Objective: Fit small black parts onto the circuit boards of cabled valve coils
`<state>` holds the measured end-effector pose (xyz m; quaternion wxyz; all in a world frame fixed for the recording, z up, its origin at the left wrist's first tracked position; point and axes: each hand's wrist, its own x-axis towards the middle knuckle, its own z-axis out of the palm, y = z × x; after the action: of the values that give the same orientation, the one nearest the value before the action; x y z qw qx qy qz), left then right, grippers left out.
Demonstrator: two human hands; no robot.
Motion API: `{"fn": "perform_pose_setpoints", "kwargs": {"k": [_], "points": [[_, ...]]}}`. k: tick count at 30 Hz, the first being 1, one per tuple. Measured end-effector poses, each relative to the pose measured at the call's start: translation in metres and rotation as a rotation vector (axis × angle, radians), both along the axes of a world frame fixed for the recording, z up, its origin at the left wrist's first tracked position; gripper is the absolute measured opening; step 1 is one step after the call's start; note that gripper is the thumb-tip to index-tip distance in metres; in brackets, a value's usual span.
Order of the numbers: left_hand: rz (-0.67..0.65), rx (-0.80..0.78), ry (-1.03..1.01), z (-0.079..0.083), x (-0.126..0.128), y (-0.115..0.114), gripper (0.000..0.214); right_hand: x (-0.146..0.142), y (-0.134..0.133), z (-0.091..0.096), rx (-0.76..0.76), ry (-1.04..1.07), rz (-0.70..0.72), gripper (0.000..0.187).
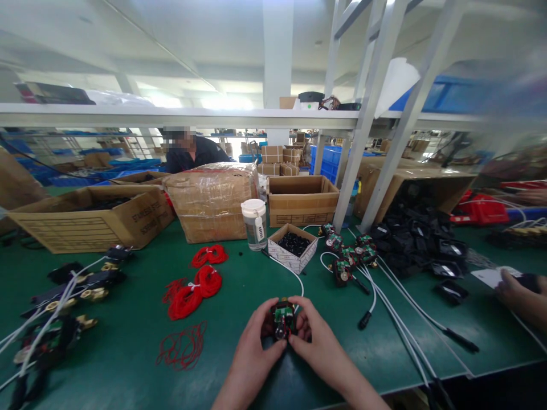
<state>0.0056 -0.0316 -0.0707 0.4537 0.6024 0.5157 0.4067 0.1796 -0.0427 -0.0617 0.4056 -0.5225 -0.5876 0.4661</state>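
Note:
Near the front middle of the table, a small black housing with a green circuit board [282, 314] is held between both hands. My left hand [258, 341] grips its left side, thumb at the near edge. My right hand [314, 339] closes on the right side, its thumb meeting the other near the bottom. A white cable [294, 272] runs from behind the housing toward the back. To the left lie bundles of red cord [194, 293] and a loose tangle of thin red cord [183, 346]. Beyond the hands stands a small box of black parts [294, 244].
More circuit-board assemblies with white cables [348, 255] lie to the right, beside a heap of black housings [421, 245]. Brass-fitted assemblies [64, 302] cover the left side. A lidded cup [255, 225] and cardboard boxes [213, 202] line the back. A co-worker's hand [519, 287] is at far right.

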Motion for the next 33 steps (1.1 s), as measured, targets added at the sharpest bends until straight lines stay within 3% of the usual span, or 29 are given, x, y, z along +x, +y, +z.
{"fn": "perform_pose_setpoints", "kwargs": {"k": [15,33], "points": [[0.14,0.082,0.036,-0.007,0.013,-0.002,0.059,-0.002,0.001,-0.003,0.026,-0.006,-0.029,0.062],[0.178,0.082,0.065,-0.011,0.02,-0.004,0.06,0.0,0.001,-0.005,0.037,0.007,-0.023,0.063]]}}
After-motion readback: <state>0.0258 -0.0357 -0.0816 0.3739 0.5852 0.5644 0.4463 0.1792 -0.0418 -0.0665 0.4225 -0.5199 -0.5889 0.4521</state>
